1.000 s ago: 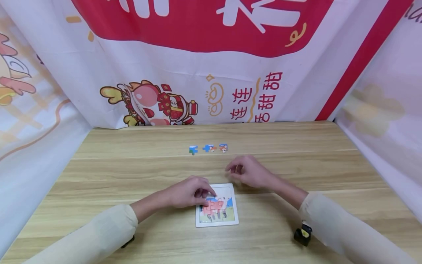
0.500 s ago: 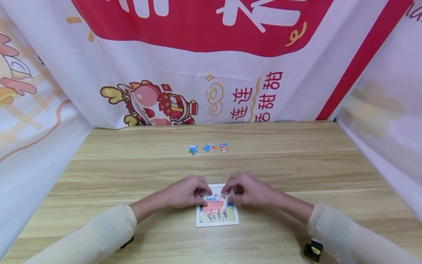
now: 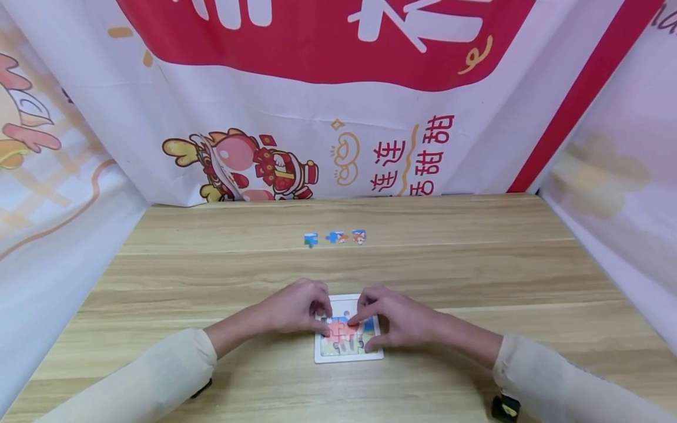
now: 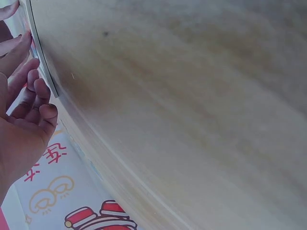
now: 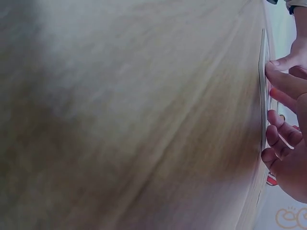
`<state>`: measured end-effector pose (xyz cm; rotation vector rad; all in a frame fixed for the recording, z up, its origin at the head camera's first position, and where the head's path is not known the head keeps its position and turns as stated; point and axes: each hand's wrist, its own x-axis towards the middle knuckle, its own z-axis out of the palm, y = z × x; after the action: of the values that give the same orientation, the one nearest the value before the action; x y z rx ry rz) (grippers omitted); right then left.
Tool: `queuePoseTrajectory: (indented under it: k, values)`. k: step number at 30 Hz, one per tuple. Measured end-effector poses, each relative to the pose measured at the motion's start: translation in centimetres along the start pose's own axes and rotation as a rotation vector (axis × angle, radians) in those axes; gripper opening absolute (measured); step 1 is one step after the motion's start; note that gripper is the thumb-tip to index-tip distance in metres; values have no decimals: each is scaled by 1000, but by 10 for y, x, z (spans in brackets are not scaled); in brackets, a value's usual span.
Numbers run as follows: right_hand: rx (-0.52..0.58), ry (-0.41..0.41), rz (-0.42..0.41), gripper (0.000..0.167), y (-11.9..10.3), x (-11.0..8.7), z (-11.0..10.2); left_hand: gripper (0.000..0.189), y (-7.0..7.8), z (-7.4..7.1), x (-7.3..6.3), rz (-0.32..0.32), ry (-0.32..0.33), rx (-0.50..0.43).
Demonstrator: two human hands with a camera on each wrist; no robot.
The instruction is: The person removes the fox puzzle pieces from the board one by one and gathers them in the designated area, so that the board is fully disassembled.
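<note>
A small square jigsaw puzzle (image 3: 344,343) with a pink animal picture lies in a white-rimmed tray (image 3: 349,360) on the table. My left hand (image 3: 296,306) rests over its left side, thumb and index finger touching the pieces there. From the right, my right hand (image 3: 404,317) reaches over the puzzle; its index finger touches the middle and its thumb lies near the lower right. Pale tray bottom shows at the top. Both wrist views catch the tray's thin edge (image 5: 262,86) side-on. Any piece under the fingers is hidden.
Three loose puzzle pieces lie in a row behind the tray: a blue-green one (image 3: 311,239), a blue and orange one (image 3: 336,237) and an orange one (image 3: 359,236). A printed white and red cloth (image 3: 296,100) hangs behind the wooden table (image 3: 211,264).
My right hand has come from beyond the tray's upper right corner down onto the puzzle's middle and right. My left fingers have drawn slightly left. The three loose pieces have stayed put.
</note>
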<state>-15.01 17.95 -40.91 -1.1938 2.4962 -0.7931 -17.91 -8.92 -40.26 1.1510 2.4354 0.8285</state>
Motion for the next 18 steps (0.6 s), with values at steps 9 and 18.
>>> queuePoseTrajectory:
  k: [9,18]
  values:
    - [-18,4,-35,43,4,-1,1,18,-1,-1,-1,2,-2,-16]
    - [-76,-10,-83,43,4,-1,1,16,-3,-1,-1,-9,-5,-32]
